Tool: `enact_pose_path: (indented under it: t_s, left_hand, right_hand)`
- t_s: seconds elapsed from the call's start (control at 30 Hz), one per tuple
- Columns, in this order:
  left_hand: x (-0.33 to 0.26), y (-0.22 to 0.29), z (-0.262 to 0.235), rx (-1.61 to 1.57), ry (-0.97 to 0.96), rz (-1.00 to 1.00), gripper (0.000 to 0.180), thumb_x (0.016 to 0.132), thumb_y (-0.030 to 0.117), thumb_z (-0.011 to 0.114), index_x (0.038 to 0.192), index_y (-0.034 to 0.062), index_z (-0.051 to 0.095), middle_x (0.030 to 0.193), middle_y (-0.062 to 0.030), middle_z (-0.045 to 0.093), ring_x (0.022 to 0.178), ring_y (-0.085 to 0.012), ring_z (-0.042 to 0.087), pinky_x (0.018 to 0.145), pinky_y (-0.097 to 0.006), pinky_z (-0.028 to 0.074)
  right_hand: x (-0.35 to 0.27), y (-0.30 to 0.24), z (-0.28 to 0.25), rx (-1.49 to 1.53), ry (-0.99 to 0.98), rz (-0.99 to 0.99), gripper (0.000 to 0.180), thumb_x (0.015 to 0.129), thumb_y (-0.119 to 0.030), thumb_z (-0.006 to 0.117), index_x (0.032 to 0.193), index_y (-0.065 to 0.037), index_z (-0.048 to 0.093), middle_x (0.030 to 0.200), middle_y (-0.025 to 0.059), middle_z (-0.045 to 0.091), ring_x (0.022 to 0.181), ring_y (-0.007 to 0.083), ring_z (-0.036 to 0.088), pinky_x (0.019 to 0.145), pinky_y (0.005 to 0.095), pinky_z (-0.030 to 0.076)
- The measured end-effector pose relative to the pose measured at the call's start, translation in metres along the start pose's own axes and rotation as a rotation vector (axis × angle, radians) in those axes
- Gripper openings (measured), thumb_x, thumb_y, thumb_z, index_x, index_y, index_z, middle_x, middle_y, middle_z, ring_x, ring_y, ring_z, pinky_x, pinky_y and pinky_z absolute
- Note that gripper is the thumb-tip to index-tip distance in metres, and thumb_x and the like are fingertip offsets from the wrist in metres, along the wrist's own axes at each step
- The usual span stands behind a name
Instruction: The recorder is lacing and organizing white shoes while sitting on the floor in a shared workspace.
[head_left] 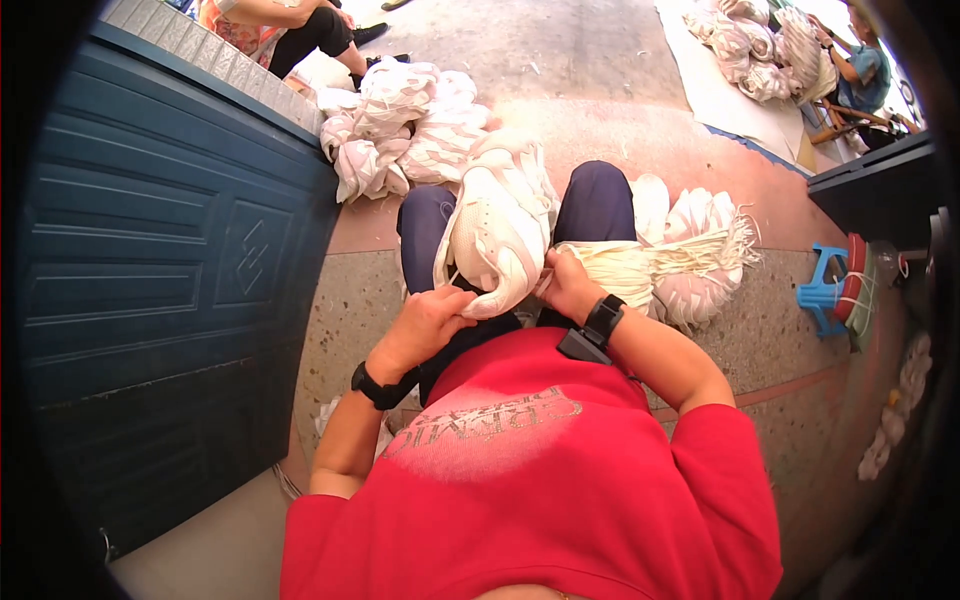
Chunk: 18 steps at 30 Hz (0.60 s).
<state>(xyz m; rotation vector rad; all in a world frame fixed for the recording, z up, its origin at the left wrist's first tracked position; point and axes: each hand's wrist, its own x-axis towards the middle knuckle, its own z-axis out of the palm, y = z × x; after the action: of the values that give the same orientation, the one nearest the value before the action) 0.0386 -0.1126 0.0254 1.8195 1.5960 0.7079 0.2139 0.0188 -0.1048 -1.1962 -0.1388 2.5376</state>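
Observation:
A white shoe upper (497, 228) lies across my lap, between my knees in dark blue trousers. My left hand (432, 322) grips its near edge with curled fingers. My right hand (568, 287) pinches the upper's right side, next to a bundle of pale laces (625, 268) that rests on my right thigh. Both wrists wear black bands. My red shirt fills the lower middle of the view.
A pile of white uppers (405, 125) lies ahead on the floor; another heap (700, 250) sits to my right. A blue panelled door (150, 260) stands on the left. A small blue stool (822, 290) is at right. Other people sit at top left and top right.

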Motion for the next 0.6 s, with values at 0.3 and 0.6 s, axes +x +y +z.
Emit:
enact_pose_path:
  t_s: [0.3, 0.6]
  left_hand:
    - [0.041, -0.026, 0.008, 0.199, 0.388, -0.088, 0.044, 0.071, 0.004, 0.064, 0.112, 0.0079, 0.048, 0.112, -0.016, 0.048, 0.097, -0.0368, 0.052, 0.079, -0.04, 0.044]
    - [0.061, -0.013, 0.002, 0.249, 0.357, -0.121, 0.05, 0.072, 0.007, 0.064, 0.119, 0.007, 0.046, 0.112, -0.0181, 0.05, 0.098, -0.0365, 0.051, 0.083, -0.037, 0.042]
  right_hand:
    - [-0.017, -0.025, 0.049, -0.039, 0.014, -0.174, 0.027, 0.094, -0.025, 0.033, 0.106, -0.001, 0.037, 0.116, 0.0195, 0.045, 0.101, 0.0312, 0.049, 0.084, 0.0447, 0.042]
    - [0.007, -0.047, 0.049, -0.152, 0.227, -0.213, 0.029, 0.091, -0.025, 0.038, 0.107, 0.0, 0.041, 0.105, 0.0111, 0.046, 0.096, 0.0253, 0.048, 0.079, 0.042, 0.044]
